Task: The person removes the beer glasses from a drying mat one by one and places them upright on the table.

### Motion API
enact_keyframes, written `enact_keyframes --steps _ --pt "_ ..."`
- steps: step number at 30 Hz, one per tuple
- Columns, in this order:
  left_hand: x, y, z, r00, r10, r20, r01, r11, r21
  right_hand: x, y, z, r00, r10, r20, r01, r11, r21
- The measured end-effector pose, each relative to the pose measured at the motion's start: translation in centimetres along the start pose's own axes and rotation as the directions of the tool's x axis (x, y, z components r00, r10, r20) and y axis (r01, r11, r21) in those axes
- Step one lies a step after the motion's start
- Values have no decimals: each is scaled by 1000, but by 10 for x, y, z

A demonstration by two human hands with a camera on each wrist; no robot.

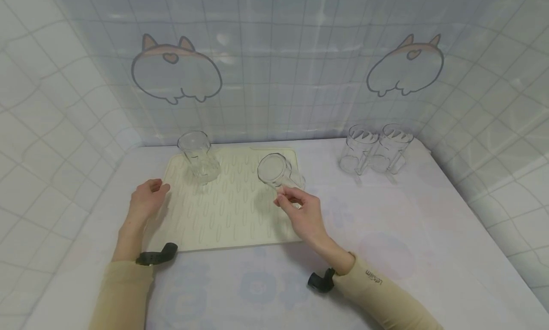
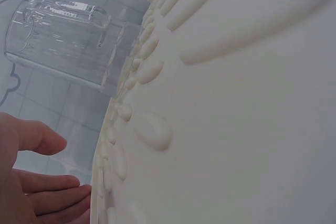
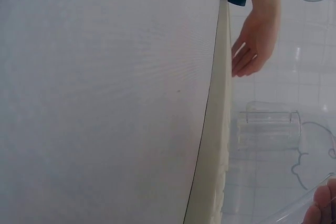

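My right hand (image 1: 302, 211) pinches a clear glass mug (image 1: 274, 170) over the right part of a cream ridged mat (image 1: 231, 215). This mug leans, and my fingertips are at its near edge. In the right wrist view, only my fingers (image 3: 321, 203) and a slice of glass show in the lower corner. A second glass mug (image 1: 199, 156) stands upright on the mat's back left part. My left hand (image 1: 147, 199) is by the mat's left edge with loosely bent fingers, holding nothing. From the left wrist view, the standing mug (image 2: 68, 45) appears beyond my thumb.
Two more clear glass mugs (image 1: 359, 149) stand side by side at the back right of the white-covered table (image 1: 386, 225). Behind the table hangs a gridded sheet (image 1: 291, 72) with cartoon animal drawings. More gridded sheeting borders both sides.
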State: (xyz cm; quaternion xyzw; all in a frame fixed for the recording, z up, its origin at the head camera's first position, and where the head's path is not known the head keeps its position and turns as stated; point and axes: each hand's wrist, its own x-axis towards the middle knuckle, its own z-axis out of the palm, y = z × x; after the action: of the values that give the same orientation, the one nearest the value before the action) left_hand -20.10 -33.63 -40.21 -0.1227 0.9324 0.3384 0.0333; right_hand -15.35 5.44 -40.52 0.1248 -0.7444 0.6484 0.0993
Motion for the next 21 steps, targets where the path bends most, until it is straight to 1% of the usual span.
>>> enact_keyframes --steps 8,14,16,21 --pt "1 -2 -1 1000 7 7 -7 1000 -3 -1 0 1 999 -49 -11 49 999 -17" --pt "0 0 -1 1000 4 14 -4 1000 -4 -1 1 1 998 -59 -16 58 998 -15" --pt "-1 0 -1 1000 0 13 0 1000 -7 -1 -2 1 998 -61 -16 61 998 -10" --pt "-1 2 0 1000 -6 -6 6 1000 -3 -4 -23 0 997 -82 -12 82 997 -15"
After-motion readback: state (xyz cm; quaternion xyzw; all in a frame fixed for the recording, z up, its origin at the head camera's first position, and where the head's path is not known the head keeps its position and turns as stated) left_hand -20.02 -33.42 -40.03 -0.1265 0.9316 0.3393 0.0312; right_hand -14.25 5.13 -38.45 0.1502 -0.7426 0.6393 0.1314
